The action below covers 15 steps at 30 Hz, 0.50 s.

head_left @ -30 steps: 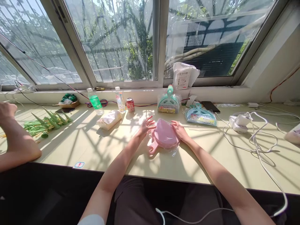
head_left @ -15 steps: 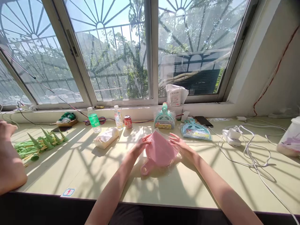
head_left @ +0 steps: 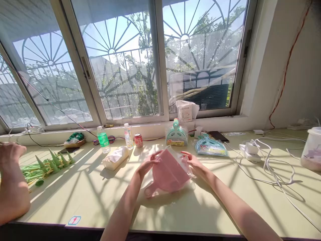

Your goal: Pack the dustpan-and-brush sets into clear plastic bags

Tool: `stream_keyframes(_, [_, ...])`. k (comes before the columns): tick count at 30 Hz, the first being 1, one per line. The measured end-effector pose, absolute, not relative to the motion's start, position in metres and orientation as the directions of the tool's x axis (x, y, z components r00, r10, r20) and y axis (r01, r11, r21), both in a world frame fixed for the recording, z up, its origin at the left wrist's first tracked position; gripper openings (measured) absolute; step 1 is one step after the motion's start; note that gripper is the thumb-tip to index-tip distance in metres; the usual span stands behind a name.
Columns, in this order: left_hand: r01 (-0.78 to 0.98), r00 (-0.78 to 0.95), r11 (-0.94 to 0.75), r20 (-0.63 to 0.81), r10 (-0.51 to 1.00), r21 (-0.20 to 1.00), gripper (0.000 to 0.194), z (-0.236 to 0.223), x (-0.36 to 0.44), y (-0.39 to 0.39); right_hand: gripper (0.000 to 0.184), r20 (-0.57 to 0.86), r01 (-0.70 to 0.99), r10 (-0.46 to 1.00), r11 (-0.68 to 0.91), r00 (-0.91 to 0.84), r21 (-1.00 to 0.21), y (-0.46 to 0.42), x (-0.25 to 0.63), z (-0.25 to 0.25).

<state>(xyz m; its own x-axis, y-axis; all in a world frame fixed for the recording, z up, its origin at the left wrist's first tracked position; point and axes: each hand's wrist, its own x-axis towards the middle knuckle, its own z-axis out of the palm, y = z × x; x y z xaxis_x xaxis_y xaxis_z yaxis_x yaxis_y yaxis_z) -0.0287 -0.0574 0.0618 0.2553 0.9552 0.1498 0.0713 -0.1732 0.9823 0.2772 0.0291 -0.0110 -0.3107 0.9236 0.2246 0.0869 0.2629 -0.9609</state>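
A pink dustpan lies tilted in front of me inside a clear plastic bag, its short looped handle toward the lower left. My left hand grips its upper left edge, the thumb on the pink face and the fingers partly hidden behind. On the opposite side my right hand has its fingers closed on the bag by the dustpan's wide edge. Just beyond stands a wrapped green dustpan and brush set. To its right lies another wrapped blue-green set.
Left of my hands are a tissue pack, a green-labelled bottle, a clear bottle and a red can. Green cone-shaped pieces lie near another person's bare limb. White cables and a plastic tub occupy the right.
The dustpan has been tipped up, its pink face turned more toward me, and sits slightly further left. Both hands stay on it and its bag. The head view has tilted upward.
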Motion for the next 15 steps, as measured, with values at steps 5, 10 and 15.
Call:
stream_keyframes(5, [0.156,-0.137,-0.354,0.375,0.917,0.922,0.11,0.068,-0.03,-0.05,0.027,0.502,0.269,0.855,0.457,0.131,-0.848,0.045,0.289,-0.01])
stream_keyframes(10, [0.59,-0.185,-0.364,0.559,0.808,0.721,0.083,0.046,-0.024,-0.042,0.017,0.55,0.437,0.835,0.493,0.005,-0.752,0.035,0.285,0.0])
stream_keyframes(15, [0.679,0.22,-0.453,0.429,0.876,0.578,0.061,0.007,-0.01,-0.031,0.036,0.251,0.474,0.941,0.331,-0.226,-0.816,0.029,0.278,0.003])
